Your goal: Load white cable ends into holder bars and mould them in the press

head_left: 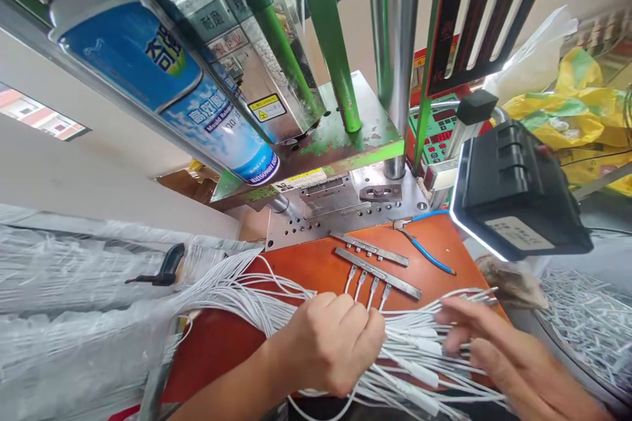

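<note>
My left hand (333, 342) is closed in a fist over the white cables (257, 302) at the lower middle. Cables with small plugs run from a slotted metal bar (378, 273) down to this fist; its inner side is hidden. My right hand (508, 348) is slightly blurred, its fingers apart, beside the right end of a cable bundle with white connector housings (419, 371). A second metal bar (369, 248) lies just behind the first on the reddish-brown table (296, 263). Blue-handled pliers (424, 253) rest to the right of the bars.
Behind the table stands a press with a green plate (365, 128) and a metal base (296, 230). A blue spray can (162, 79) leans at left. A black lamp (518, 194) juts in at right. Plastic-wrapped cable bundles (74, 316) fill the left side.
</note>
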`<state>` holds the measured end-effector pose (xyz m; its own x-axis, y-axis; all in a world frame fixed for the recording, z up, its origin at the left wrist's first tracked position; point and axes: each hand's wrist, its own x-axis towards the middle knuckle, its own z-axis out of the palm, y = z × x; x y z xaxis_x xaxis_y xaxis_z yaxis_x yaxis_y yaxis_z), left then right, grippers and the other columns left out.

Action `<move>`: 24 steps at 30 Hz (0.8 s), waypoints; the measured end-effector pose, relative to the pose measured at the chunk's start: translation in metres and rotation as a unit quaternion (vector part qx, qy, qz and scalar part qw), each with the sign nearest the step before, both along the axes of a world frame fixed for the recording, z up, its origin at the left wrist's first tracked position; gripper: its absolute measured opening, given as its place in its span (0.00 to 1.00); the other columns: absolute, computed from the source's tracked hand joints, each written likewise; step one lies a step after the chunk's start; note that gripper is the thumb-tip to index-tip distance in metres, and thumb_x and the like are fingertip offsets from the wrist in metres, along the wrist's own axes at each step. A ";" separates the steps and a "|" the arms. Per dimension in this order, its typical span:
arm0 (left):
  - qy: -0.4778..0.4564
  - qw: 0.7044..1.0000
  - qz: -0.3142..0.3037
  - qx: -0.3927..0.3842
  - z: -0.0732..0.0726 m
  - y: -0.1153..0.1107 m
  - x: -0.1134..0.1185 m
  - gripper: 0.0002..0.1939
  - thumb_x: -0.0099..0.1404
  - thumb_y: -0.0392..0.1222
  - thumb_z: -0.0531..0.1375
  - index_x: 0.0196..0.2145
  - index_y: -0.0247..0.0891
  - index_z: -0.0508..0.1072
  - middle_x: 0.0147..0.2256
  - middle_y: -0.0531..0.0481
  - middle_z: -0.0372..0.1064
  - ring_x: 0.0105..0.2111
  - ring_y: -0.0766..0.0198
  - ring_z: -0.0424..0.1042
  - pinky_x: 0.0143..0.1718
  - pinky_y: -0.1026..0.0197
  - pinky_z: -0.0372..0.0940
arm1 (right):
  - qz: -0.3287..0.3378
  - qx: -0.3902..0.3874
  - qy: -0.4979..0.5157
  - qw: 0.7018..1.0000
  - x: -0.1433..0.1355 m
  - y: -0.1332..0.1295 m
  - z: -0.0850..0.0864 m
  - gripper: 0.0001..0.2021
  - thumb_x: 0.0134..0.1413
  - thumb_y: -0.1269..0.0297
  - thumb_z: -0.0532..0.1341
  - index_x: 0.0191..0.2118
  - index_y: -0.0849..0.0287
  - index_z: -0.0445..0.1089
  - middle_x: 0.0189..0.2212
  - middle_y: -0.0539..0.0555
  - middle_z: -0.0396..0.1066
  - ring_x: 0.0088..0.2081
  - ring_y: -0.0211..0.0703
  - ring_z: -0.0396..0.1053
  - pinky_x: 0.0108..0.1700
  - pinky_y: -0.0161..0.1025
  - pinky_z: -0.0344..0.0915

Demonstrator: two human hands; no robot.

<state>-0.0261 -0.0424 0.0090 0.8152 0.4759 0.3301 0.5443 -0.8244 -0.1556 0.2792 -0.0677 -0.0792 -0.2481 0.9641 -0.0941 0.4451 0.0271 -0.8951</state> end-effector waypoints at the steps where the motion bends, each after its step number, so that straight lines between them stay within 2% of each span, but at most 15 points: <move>1: -0.001 1.000 -0.004 0.005 0.002 0.000 0.000 0.11 0.63 0.33 0.56 0.42 0.29 0.73 0.24 0.52 0.58 0.22 0.62 0.54 0.24 0.54 0.43 | 0.045 -0.056 0.046 0.996 -0.010 0.004 0.007 0.22 0.70 0.44 0.53 0.59 0.45 0.72 0.35 0.55 0.79 0.39 0.52 0.77 0.43 0.44 0.75; 2: -0.003 1.000 -0.008 0.009 0.003 -0.001 0.001 0.12 0.62 0.33 0.56 0.42 0.28 0.74 0.24 0.52 0.59 0.22 0.62 0.55 0.24 0.54 0.43 | 0.080 -0.111 0.091 0.986 -0.021 0.008 0.014 0.22 0.70 0.43 0.52 0.57 0.47 0.73 0.30 0.53 0.77 0.35 0.49 0.76 0.41 0.42 0.74; 4: -0.012 1.000 -0.014 0.017 0.007 -0.004 0.001 0.13 0.61 0.33 0.56 0.43 0.27 0.74 0.24 0.51 0.60 0.22 0.62 0.57 0.24 0.54 0.44 | 0.101 -0.182 0.159 0.965 -0.038 0.014 0.025 0.23 0.71 0.42 0.51 0.50 0.51 0.74 0.24 0.50 0.71 0.29 0.43 0.71 0.36 0.37 0.70; 7: -0.024 0.999 -0.021 0.019 0.010 -0.009 0.000 0.15 0.61 0.33 0.55 0.44 0.26 0.74 0.26 0.50 0.62 0.23 0.62 0.59 0.24 0.55 0.45 | 0.082 -0.197 0.216 0.953 -0.049 0.014 0.033 0.21 0.68 0.41 0.56 0.42 0.54 0.75 0.25 0.48 0.65 0.27 0.39 0.64 0.32 0.34 0.65; 11: -0.016 0.999 -0.041 0.028 0.014 -0.015 -0.002 0.15 0.61 0.33 0.55 0.45 0.24 0.74 0.27 0.48 0.64 0.22 0.62 0.61 0.22 0.56 0.47 | 0.070 -0.216 0.260 0.938 -0.047 0.007 0.031 0.18 0.68 0.43 0.58 0.42 0.54 0.73 0.27 0.49 0.65 0.28 0.39 0.62 0.31 0.34 0.64; 15: -0.019 0.997 -0.054 0.046 0.018 -0.019 -0.002 0.15 0.62 0.33 0.56 0.44 0.24 0.75 0.27 0.46 0.67 0.23 0.61 0.65 0.22 0.57 0.53 | 0.054 -0.191 0.268 0.943 -0.047 0.001 0.031 0.17 0.68 0.45 0.59 0.43 0.53 0.73 0.30 0.49 0.66 0.30 0.39 0.64 0.32 0.34 0.66; 20: -0.053 0.995 -0.055 0.066 0.018 -0.031 -0.003 0.15 0.65 0.32 0.53 0.44 0.23 0.76 0.28 0.43 0.71 0.24 0.61 0.68 0.21 0.57 0.57 | 0.058 -0.170 0.254 0.950 -0.049 -0.003 0.041 0.18 0.69 0.44 0.57 0.44 0.53 0.72 0.26 0.49 0.67 0.31 0.42 0.68 0.34 0.36 0.70; 22: -0.081 0.992 -0.050 0.080 0.014 -0.032 -0.018 0.15 0.69 0.33 0.52 0.45 0.25 0.75 0.29 0.44 0.72 0.25 0.61 0.70 0.22 0.57 0.61 | 0.067 -0.146 0.225 0.961 -0.048 -0.001 0.040 0.18 0.70 0.44 0.55 0.45 0.53 0.72 0.27 0.50 0.69 0.31 0.43 0.70 0.35 0.38 0.71; 23: -0.116 0.989 -0.021 0.092 0.012 -0.029 -0.031 0.14 0.71 0.34 0.52 0.46 0.27 0.75 0.30 0.45 0.73 0.27 0.61 0.71 0.25 0.58 0.64 | 0.069 -0.114 0.191 0.972 -0.047 0.002 0.037 0.17 0.71 0.46 0.55 0.47 0.53 0.72 0.30 0.51 0.71 0.33 0.44 0.72 0.37 0.39 0.72; 24: -0.166 0.980 0.038 0.104 0.009 -0.024 -0.048 0.13 0.73 0.34 0.52 0.48 0.30 0.74 0.31 0.46 0.74 0.29 0.62 0.73 0.29 0.59 0.67 | 0.070 -0.066 0.147 0.984 -0.047 0.005 0.032 0.16 0.71 0.47 0.54 0.48 0.53 0.71 0.34 0.53 0.73 0.37 0.46 0.73 0.40 0.40 0.72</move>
<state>-0.0737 -0.0668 0.0183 0.6117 0.4251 0.6672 0.6516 -0.7490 -0.1202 0.2327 -0.0624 -0.0473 -0.4134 0.9026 -0.1198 0.1661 -0.0546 -0.9846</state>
